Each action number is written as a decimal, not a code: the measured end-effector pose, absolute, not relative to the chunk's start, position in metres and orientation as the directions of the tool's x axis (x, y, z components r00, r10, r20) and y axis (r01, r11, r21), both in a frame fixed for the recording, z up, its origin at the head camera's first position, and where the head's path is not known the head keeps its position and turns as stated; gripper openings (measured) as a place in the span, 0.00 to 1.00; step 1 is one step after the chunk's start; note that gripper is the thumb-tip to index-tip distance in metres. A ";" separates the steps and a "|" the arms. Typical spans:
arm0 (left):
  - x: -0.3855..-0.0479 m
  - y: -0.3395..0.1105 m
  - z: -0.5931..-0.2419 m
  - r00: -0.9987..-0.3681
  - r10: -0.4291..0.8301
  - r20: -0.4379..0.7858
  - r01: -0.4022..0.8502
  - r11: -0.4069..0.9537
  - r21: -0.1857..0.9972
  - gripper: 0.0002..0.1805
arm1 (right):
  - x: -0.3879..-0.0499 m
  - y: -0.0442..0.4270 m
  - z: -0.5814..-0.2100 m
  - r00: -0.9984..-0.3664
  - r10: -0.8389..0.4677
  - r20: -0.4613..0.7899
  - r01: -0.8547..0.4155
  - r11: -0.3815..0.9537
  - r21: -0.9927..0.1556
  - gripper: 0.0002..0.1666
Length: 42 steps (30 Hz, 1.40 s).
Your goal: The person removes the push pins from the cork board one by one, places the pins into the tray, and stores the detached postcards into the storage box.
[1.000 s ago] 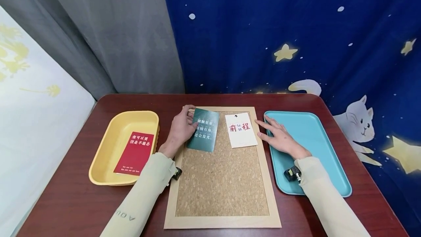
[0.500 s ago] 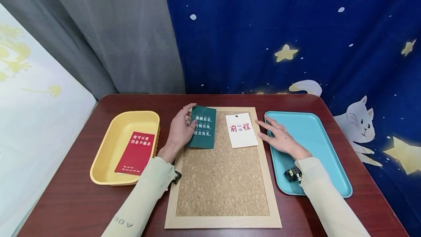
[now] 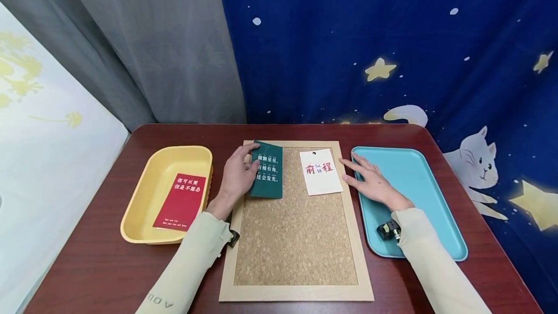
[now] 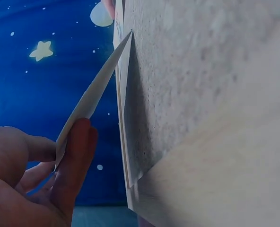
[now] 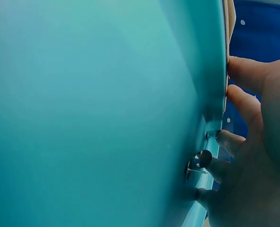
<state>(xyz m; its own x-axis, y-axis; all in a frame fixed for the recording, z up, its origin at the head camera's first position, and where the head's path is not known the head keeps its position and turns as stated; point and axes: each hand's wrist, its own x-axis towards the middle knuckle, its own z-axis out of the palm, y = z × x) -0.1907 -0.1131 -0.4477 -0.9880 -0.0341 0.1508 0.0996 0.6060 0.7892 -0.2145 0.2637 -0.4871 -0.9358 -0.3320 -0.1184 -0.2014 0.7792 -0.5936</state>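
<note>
My left hand (image 3: 235, 173) pinches the left edge of a dark green card (image 3: 267, 173) with white writing, over the upper left of a cork board (image 3: 296, 241). In the left wrist view, that card (image 4: 90, 97) slants up from the board, its held edge raised and its far edge down at the cork. A white card (image 3: 321, 183) with red and blue writing and a hole lies at the board's upper right. My right hand (image 3: 372, 183) has its fingers spread, two fingertips at the board's right wooden frame; the other fingertips hang over the blue tray (image 3: 405, 173).
Left of the board stands a yellow basket (image 3: 152, 173) holding a red card (image 3: 180, 202). Small shiny pins (image 5: 199, 161) lie in the tray near my right fingers. Curtains (image 3: 305, 52) hang behind the reddish-brown table (image 3: 74, 260).
The green card has shifted slightly left with my left hand and tilted, its left edge raised. My right hand has stayed where it was.
</note>
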 end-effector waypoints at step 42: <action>-0.157 -0.130 -0.422 -0.960 -0.081 0.269 0.167 0.608 0.776 0.37 | -0.215 0.265 -0.489 -0.936 -0.330 -0.122 -0.196 0.777 -0.598 0.38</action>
